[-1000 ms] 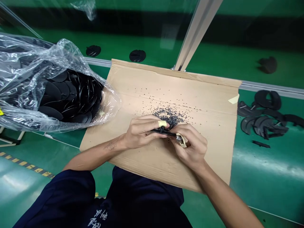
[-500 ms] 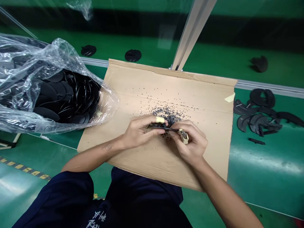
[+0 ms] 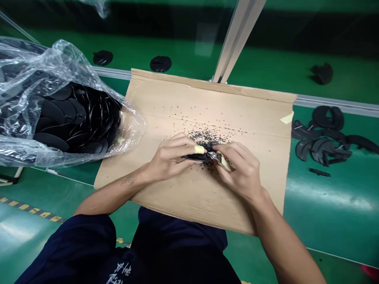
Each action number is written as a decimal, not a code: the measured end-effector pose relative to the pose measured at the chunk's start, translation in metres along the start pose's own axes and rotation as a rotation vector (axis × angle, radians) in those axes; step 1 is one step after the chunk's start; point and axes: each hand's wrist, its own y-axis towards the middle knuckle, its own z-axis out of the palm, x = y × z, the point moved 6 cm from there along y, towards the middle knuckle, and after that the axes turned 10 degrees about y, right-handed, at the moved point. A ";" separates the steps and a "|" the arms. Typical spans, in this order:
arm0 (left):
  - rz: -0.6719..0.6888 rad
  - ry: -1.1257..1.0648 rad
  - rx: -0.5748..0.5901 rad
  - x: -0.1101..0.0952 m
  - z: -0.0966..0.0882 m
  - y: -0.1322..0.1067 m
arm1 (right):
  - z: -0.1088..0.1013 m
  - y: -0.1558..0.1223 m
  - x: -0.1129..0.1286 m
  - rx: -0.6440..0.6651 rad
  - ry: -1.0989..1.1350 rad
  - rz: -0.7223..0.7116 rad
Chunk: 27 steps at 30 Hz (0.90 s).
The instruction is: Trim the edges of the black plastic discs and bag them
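My left hand [image 3: 173, 157], a strip of yellow tape round one finger, grips a thin black plastic piece [image 3: 194, 157] seen nearly edge-on between thumb and fingers. My right hand [image 3: 241, 167] is closed round a pair of cutting pliers [image 3: 223, 161] with pale wrapped handles. The metal jaws of the pliers touch or lie right at the right end of the black piece; which of the two, I cannot tell. Both hands are over a cardboard sheet [image 3: 189, 205], where many tiny black bits [image 3: 204, 138] lie scattered just beyond the fingers.
At the left a clear plastic bag [image 3: 59, 63] lies open, full of black discs [image 3: 56, 112]. Curved black pieces [image 3: 322, 152] are piled on the green table [image 3: 334, 221] at the right. A metal upright [image 3: 239, 39] rises behind the cardboard, beside glass panels.
My right hand has turned the pliers, and their jaws now show at the black piece's end. The left fingers have shifted slightly on the piece. The whole view has moved a little.
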 end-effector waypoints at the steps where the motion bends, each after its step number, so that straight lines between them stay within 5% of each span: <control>1: 0.009 -0.001 0.005 -0.001 0.000 0.000 | 0.001 0.000 0.000 0.008 -0.022 -0.007; 12: 0.008 -0.079 0.032 0.002 0.004 -0.003 | -0.006 -0.001 0.009 0.001 -0.329 -0.124; 19: -0.043 -0.087 0.029 -0.001 0.006 -0.002 | -0.004 -0.005 0.002 -0.007 -0.135 -0.018; 27: -0.012 0.129 0.052 0.000 0.008 -0.001 | 0.003 -0.004 -0.006 0.019 -0.253 0.032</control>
